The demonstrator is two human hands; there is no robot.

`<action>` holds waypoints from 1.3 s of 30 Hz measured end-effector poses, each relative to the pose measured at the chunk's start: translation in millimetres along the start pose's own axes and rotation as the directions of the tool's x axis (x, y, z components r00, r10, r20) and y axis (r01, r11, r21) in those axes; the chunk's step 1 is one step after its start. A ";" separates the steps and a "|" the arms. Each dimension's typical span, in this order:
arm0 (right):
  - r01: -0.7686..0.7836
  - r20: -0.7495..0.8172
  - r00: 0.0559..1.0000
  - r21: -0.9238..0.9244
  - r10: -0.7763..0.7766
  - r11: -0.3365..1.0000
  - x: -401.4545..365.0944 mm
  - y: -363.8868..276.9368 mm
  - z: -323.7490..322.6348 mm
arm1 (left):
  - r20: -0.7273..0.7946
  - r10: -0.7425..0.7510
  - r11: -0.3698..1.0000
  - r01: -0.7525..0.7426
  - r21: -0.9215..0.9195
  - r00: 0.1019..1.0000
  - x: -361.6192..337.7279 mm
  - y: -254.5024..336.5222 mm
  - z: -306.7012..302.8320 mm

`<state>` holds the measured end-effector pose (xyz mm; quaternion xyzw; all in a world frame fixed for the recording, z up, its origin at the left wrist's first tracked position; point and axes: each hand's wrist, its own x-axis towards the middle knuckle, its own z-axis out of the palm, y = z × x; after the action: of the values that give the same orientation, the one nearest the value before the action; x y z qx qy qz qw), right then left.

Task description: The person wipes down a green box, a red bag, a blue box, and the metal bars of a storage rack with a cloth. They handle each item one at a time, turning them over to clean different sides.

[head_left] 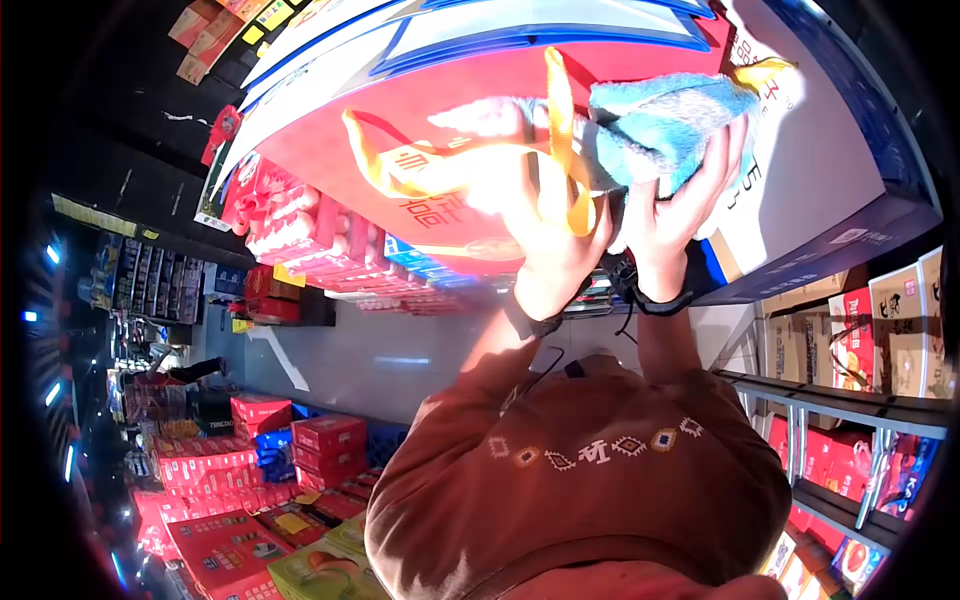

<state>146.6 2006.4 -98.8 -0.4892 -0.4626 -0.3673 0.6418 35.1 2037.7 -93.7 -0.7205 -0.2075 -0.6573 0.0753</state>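
Observation:
A fluffy blue cloth (660, 120) with yellow strips is bunched up between my hands, in front of a red box with white lettering. My right hand (668, 225) grips it from below, thumb and fingers pressed into the pile. Beside it, my left hand (555, 262) is closed around the cloth near a yellow strip (560, 110) that stands up and loops past the fingers. Strong glare washes out the left fingers and a paler part of the cloth. Both wrists wear dark bands.
The red box (350, 130) and a white box (800, 170) stand close before me. Red packages (310, 235) are stacked at the left. Behind me lies a grey floor aisle (390, 345), with red gift boxes (225, 550) at lower left and shelves (850, 400) at right.

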 end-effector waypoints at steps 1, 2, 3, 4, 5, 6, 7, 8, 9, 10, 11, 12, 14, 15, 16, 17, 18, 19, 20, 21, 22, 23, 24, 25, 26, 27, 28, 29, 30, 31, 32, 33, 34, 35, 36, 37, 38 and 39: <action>-0.040 -0.020 0.999 0.077 0.042 0.996 -0.5 2.8 2.1 | 0.031 -0.032 0.999 0.032 -0.026 0.999 3.8 5.0 0.7; -0.096 0.018 0.995 0.116 0.094 0.989 -5.3 4.6 1.2 | 0.115 -0.062 0.996 0.069 -0.055 0.991 -0.7 1.2 0.8; -0.152 0.060 0.988 0.154 0.144 0.976 -14.2 5.0 -1.1 | 0.139 -0.066 0.996 0.073 -0.048 0.988 -5.6 0.5 0.5; -0.210 0.105 0.976 0.189 0.192 0.959 -23.1 4.6 -3.8 | 0.163 -0.069 0.996 0.077 -0.042 0.984 -10.5 -0.3 0.2; -0.217 0.190 0.964 0.165 0.185 0.962 -30.7 6.3 -10.4 | 0.187 -0.073 0.996 0.080 -0.035 0.980 -15.4 -1.0 -0.1; -0.213 0.206 0.962 0.152 0.180 0.965 -36.8 7.3 -13.9 | 0.195 -0.034 0.999 0.026 0.040 0.980 -25.1 -3.2 -2.9; -0.211 0.226 0.958 0.140 0.176 0.967 -45.1 8.2 -17.6 | 0.208 0.002 0.993 -0.027 0.116 0.978 -36.0 -5.7 -5.2; -0.251 0.252 0.947 0.182 0.201 0.951 -62.1 13.4 -20.5 | 0.231 -0.010 0.994 -0.016 0.110 0.973 -50.1 -7.8 -6.9; -0.254 0.176 0.960 0.227 0.216 0.940 -83.5 21.2 -17.1 | 0.253 -0.021 0.994 -0.006 0.105 0.967 -64.3 -9.9 -8.7; -0.240 0.184 0.962 0.212 0.203 0.947 -92.8 22.4 -19.9 | 0.275 -0.032 0.995 0.005 0.100 0.961 -78.7 -11.9 -10.7; -0.225 0.195 0.963 0.200 0.186 0.954 -101.2 23.2 -23.6 | 0.299 -0.038 0.995 0.009 0.098 0.953 -94.3 -14.5 -12.1; -0.241 0.208 0.958 0.211 0.198 0.947 -117.0 27.9 -25.9 | 0.355 -0.058 0.998 0.044 0.047 0.933 -116.9 -23.4 -12.9; -0.306 0.251 0.936 0.227 0.249 0.924 -145.3 39.2 -29.7 | 0.383 -0.039 0.987 -0.023 0.156 0.923 -132.8 -24.2 -14.6; -0.348 0.289 0.918 0.257 0.273 0.902 -148.3 39.0 -32.3 | 0.408 -0.034 0.984 -0.041 0.175 0.912 -134.2 -23.7 -15.5; -0.349 0.322 0.910 0.247 0.263 0.904 -150.8 39.4 -35.4 | 0.340 -0.064 0.987 0.009 0.162 0.938 -135.1 -19.2 -13.9; -0.359 0.323 0.908 0.267 0.268 0.894 -153.6 40.7 -34.6 | 0.333 -0.057 0.991 0.011 0.137 0.941 -135.5 -20.7 -14.1; -0.372 0.327 0.904 0.283 0.275 0.884 -158.9 43.4 -34.3 | 0.340 -0.060 0.992 0.018 0.126 0.938 -131.8 -20.2 -15.5; -0.387 0.332 0.899 0.294 0.286 0.874 -153.4 38.5 -34.4 | 0.350 -0.064 0.993 0.026 0.113 0.934 -124.0 -18.3 -17.4; -0.359 0.341 0.901 0.232 0.270 0.904 -145.5 34.7 -35.4 | 0.335 -0.037 0.993 -0.004 0.122 0.941 -113.7 -16.8 -17.6; -0.418 0.328 0.891 0.322 0.314 0.850 -146.4 35.1 -31.7 | 0.300 -0.012 0.992 -0.026 0.122 0.954 -102.3 -17.3 -14.5; -0.361 0.309 0.912 0.285 0.271 0.888 -130.7 29.6 -28.4 | 0.264 0.005 0.995 -0.031 0.094 0.965 -88.8 -17.5 -13.9; -0.303 0.292 0.929 0.246 0.227 0.921 -112.4 24.2 -26.3 | 0.227 0.019 0.997 -0.035 0.067 0.974 -75.0 -17.0 -14.9; -0.339 0.290 0.921 0.262 0.261 0.904 -96.3 17.3 -23.3 | 0.233 -0.002 0.998 -0.013 0.062 0.973 -61.1 -15.9 -15.2; -0.330 0.289 0.922 0.240 0.257 0.913 -78.9 11.1 -22.1 | 0.195 0.035 0.998 -0.044 0.042 0.980 -41.0 -17.4 -15.2; -0.284 0.283 0.933 0.196 0.223 0.939 -60.8 7.5 -21.3 | 0.250 0.018 1.000 -0.022 0.011 0.968 -26.8 -19.0 -19.3; -0.236 0.277 0.942 0.152 0.188 0.960 -43.6 3.9 -19.9 | 0.305 0.004 1.000 0.002 -0.018 0.952 -14.3 -18.7 -23.1; -0.262 0.267 0.942 0.210 0.203 0.942 -29.1 -0.7 -17.6 | 0.260 0.023 0.999 -0.034 0.036 0.965 1.4 -14.3 -25.1; -0.240 0.226 0.954 0.187 0.196 0.953 -24.8 -0.2 -14.3 | 0.215 0.047 0.994 -0.068 0.091 0.976 12.9 -12.1 -26.6; -0.198 0.215 0.963 0.156 0.162 0.968 -15.8 -1.5 -13.3 | 0.167 0.048 0.999 -0.050 0.007 0.985 16.4 -16.3 -24.7; -0.155 0.205 0.971 0.127 0.127 0.980 -8.9 -2.3 -11.4 | 0.166 0.048 0.999 -0.050 0.008 0.985 16.5 -16.6 -25.1; -0.158 0.183 0.975 0.162 0.128 0.974 -8.9 -1.3 -8.1 | 0.165 0.049 0.999 -0.051 0.010 0.985 16.8 -17.1 -25.3; -0.086 0.165 0.984 0.118 0.066 0.989 -12.3 1.9 -6.4 | 0.165 0.048 0.999 -0.051 0.013 0.985 16.4 -17.1 -25.9; -0.014 0.151 0.989 0.073 0.003 0.997 -19.2 7.6 -6.4 | 0.208 -0.008 1.000 0.005 0.013 0.978 8.2 -16.7 -26.7; 0.059 0.137 0.989 0.032 -0.063 0.998 -28.3 13.3 -4.7 | 0.217 -0.051 0.998 0.045 0.032 0.975 -0.3 -16.0 -26.2; 0.039 0.137 0.990 0.014 -0.040 0.999 -43.1 16.9 -6.8 | 0.211 -0.070 0.995 0.054 0.079 0.975 -6.9 -14.7 -28.1; 0.039 0.139 0.989 0.055 -0.047 0.998 -52.0 18.8 -8.0 | 0.209 -0.092 0.990 0.067 0.126 0.974 -15.7 -12.7 -30.8; 0.016 0.154 0.988 0.023 -0.019 1.000 -68.5 21.7 -12.1 | 0.203 -0.097 0.990 0.074 0.121 0.974 -28.6 -12.8 -31.4; -0.006 0.164 0.986 -0.010 0.007 1.000 -87.5 26.4 -15.2 | 0.195 -0.099 0.990 0.077 0.116 0.976 -44.7 -15.5 -30.0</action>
<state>148.1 1999.9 -191.2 -0.5221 -0.5105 -0.3258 0.6005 -0.8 2031.4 -136.2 -0.7681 -0.2808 -0.5720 0.0635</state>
